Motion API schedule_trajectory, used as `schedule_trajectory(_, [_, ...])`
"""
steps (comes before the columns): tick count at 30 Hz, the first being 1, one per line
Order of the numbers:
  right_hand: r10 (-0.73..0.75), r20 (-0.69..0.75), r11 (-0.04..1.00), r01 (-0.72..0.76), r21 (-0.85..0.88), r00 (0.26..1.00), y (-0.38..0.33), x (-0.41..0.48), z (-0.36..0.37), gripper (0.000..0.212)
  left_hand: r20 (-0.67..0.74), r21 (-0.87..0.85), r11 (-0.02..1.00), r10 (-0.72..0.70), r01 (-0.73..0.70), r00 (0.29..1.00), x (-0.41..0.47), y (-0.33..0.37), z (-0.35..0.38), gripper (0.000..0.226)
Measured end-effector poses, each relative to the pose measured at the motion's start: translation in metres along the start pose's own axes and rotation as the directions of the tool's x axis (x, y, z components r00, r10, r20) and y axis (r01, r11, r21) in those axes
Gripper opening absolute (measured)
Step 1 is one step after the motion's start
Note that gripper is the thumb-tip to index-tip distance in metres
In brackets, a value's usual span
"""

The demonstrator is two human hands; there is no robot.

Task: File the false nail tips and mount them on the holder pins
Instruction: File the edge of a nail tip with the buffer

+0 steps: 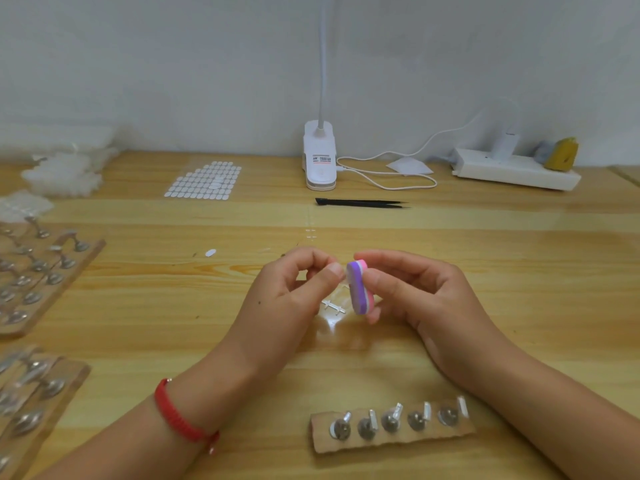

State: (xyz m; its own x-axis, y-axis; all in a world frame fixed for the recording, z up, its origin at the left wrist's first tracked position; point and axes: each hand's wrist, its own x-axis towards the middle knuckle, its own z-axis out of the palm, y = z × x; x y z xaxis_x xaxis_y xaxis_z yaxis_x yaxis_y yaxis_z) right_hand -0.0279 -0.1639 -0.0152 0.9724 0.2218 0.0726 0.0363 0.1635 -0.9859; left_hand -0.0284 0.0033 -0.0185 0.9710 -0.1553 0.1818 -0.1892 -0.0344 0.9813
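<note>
At centre, the left hand [298, 282] pinches a clear nail tip [343, 277], barely visible, between thumb and forefinger. Its edge seems to touch the purple-and-pink file block [360, 287], which the right hand [415, 292] grips by its sides. Filing well likely means short, light strokes one way, with the tip held firmly near its edge so it neither flexes nor slips. The cardboard holder [391, 431], its five pins apparently unfilled, lies at 6 o'clock.
</note>
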Motion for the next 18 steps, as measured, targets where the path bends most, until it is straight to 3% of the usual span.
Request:
schedule_trajectory(3, [0.020, -0.031, 1.000, -0.020, -0.016, 0.999, 0.0001, 0.0011, -0.0014, 0.024, 0.053, 0.020, 1.000, 0.018, -0.019, 0.998, -0.0022, 0.0028, 0.0020, 0.017])
schedule_trajectory(7, [0.015, -0.005, 0.999, -0.015, -0.038, 1.000, -0.0002, -0.0003, 0.0001, 0.020, -0.019, -0.044, 0.999, 0.003, -0.004, 1.000, -0.0008, 0.0034, -0.0008, 0.017])
schedule_trajectory(11, [0.011, -0.028, 1.000, -0.012, -0.016, 1.000, -0.0004, -0.0003, -0.0007, 0.021, 0.030, 0.012, 1.000, 0.021, -0.021, 0.999, -0.0030, 0.0048, 0.0021, 0.016])
schedule_trajectory(15, [0.003, -0.007, 1.000, -0.004, -0.009, 1.000, -0.0021, -0.0007, 0.0005, 0.020, -0.065, 0.004, 1.000, 0.025, -0.025, 0.998, -0.0006, 0.0038, 0.0005, 0.021])
schedule_trajectory(18, [0.001, -0.029, 0.999, 0.001, 0.049, 1.000, -0.0026, -0.0003, -0.0014, 0.027, -0.039, 0.025, 1.000, 0.019, -0.018, 0.999, -0.0002, 0.0050, 0.0023, 0.019])
